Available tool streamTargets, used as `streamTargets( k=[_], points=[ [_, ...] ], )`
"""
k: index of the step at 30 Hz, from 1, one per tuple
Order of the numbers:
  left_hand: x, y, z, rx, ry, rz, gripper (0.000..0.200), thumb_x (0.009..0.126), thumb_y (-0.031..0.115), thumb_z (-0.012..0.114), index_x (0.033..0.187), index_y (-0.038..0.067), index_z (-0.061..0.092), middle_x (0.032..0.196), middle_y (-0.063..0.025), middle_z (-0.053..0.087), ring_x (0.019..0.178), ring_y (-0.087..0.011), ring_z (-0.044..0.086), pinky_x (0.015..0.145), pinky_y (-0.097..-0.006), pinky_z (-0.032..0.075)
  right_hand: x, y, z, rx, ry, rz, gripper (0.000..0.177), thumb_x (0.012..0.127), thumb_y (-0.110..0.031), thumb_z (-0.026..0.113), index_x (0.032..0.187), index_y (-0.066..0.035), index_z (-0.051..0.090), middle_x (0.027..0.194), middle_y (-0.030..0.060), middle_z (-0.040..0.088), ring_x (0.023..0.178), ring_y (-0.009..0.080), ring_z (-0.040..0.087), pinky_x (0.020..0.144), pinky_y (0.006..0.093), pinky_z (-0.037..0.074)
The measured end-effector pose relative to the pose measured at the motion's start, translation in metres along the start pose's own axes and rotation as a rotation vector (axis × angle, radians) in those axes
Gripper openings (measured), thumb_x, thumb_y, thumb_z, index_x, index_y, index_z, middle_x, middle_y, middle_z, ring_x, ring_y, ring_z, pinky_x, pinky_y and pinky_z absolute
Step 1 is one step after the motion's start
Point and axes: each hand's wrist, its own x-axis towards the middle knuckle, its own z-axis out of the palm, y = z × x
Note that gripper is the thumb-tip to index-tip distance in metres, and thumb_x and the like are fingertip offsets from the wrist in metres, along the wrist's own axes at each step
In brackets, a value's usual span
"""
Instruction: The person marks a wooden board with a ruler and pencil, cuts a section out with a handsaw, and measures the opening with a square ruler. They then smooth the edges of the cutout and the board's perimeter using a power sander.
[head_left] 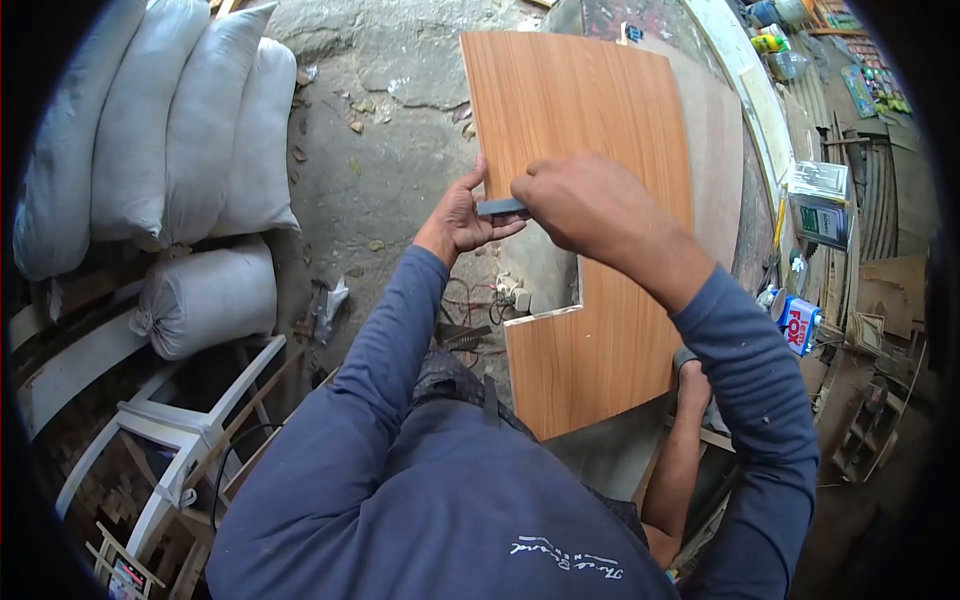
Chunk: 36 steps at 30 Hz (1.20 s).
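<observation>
A wood-grain board (590,120) with a rectangular notch in its left side lies tilted in front of me. My right hand (590,205) is closed around a grey flat bar (500,207), whose exact kind I cannot make out. The bar lies across the upper edge of the notch, its free end pointing left. My left hand (468,215) is open beside that end, palm up. Its thumb is raised by the board's left edge and its fingers stretch below the bar. The lower notch edge (543,316) shows a pale, rough cut.
Stuffed white sacks (205,130) stand at the left, with one sack (210,297) lying below them. A white frame (180,430) sits lower left. Cables and a white socket (513,293) lie behind the notch. Cans (820,205) and a FOX container (797,322) stand right.
</observation>
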Motion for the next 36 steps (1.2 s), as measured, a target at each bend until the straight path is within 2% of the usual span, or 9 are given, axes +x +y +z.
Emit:
streamTargets(
  k=[2,3,6,10,11,15,19,27,36],
  points=[
    [-0.012,-0.004,0.000,-0.075,-0.138,-0.039,0.095,0.093,0.079,0.058,0.146,0.000,0.051,0.137,-0.0294,0.060,0.124,-0.0448,0.063,0.108,-0.0611,0.052,0.007,-0.002,0.008,0.063,0.043,-0.044,0.008,0.089,-0.011,0.067,0.091,-0.003,0.068,0.090,0.0159,0.070,0.085,0.0376,0.072,0.072,0.0482,0.058],
    [-0.011,-0.003,-0.006,-0.063,-0.354,-0.080,0.094,0.092,0.077,0.061,0.146,0.001,0.052,0.135,-0.0295,0.061,0.125,-0.0420,0.063,0.106,-0.0603,0.053,0.011,-0.003,0.011,0.091,0.066,-0.066,0.008,0.089,-0.010,0.066,0.091,-0.003,0.068,0.090,0.0163,0.071,0.086,0.0376,0.073,0.072,0.0480,0.058],
    [0.018,-0.006,-0.021,-0.152,-0.168,0.064,0.094,0.093,0.077,0.058,0.146,0.000,0.052,0.133,-0.0295,0.063,0.125,-0.0405,0.064,0.106,-0.0588,0.054,0.013,-0.015,0.017,0.036,0.070,-0.064,0.008,0.089,-0.009,0.065,0.091,-0.002,0.068,0.089,0.0166,0.071,0.086,0.0381,0.073,0.073,0.0482,0.058],
    [-0.006,0.009,-0.006,-0.054,-0.132,0.055,0.095,0.096,0.074,0.057,0.147,-0.006,0.048,0.132,-0.0271,0.066,0.122,-0.0403,0.067,0.101,-0.0533,0.059,0.002,-0.014,0.011,0.043,0.015,0.001,0.009,0.089,-0.008,0.065,0.091,-0.001,0.069,0.088,0.0177,0.071,0.085,0.0389,0.073,0.074,0.0489,0.058],
    [-0.004,0.011,-0.002,-0.066,-0.168,0.046,0.087,0.093,0.070,0.066,0.141,-0.002,0.055,0.136,-0.0303,0.064,0.122,-0.0381,0.068,0.107,-0.0521,0.056,0.001,-0.010,0.008,0.026,0.004,-0.017,0.011,0.089,-0.008,0.064,0.091,0.000,0.071,0.087,0.0185,0.072,0.085,0.0387,0.074,0.074,0.0486,0.059],
    [0.006,0.005,0.027,0.068,0.131,0.070,0.062,0.094,0.050,0.078,0.125,-0.002,0.062,0.116,-0.0209,0.073,0.108,-0.0302,0.074,0.083,-0.0461,0.067,0.006,0.003,-0.002,0.019,-0.132,0.033,0.009,0.091,-0.008,0.064,0.091,0.001,0.065,0.089,0.0178,0.069,0.083,0.0407,0.070,0.074,0.0511,0.056],
    [0.023,0.012,0.013,0.099,0.049,0.066,0.056,0.093,0.034,0.082,0.128,-0.002,0.058,0.109,-0.0184,0.074,0.087,-0.0276,0.078,0.071,-0.0413,0.070,0.009,-0.001,0.017,0.048,0.029,-0.032,0.009,0.092,-0.009,0.064,0.090,0.000,0.065,0.086,0.0173,0.069,0.082,0.0398,0.070,0.072,0.0506,0.056],
    [0.021,0.020,0.006,0.000,-0.096,0.013,0.040,0.091,0.017,0.081,0.119,-0.005,0.063,0.103,-0.0199,0.075,0.083,-0.0279,0.079,0.072,-0.0398,0.070,0.032,-0.015,0.018,0.021,-0.033,0.006,0.010,0.092,-0.010,0.064,0.091,0.000,0.065,0.084,0.0187,0.068,0.079,0.0401,0.070,0.071,0.0504,0.056],
    [0.011,0.026,0.010,0.269,0.035,0.027,0.051,0.085,0.024,0.088,0.119,-0.003,0.063,0.102,-0.0147,0.075,0.086,-0.0223,0.077,0.080,-0.0368,0.069,0.004,-0.009,0.022,0.166,-0.032,0.100,0.013,0.093,-0.010,0.068,0.099,0.001,0.065,0.092,0.0185,0.068,0.081,0.0407,0.069,0.070,0.0492,0.055]
  ],
)
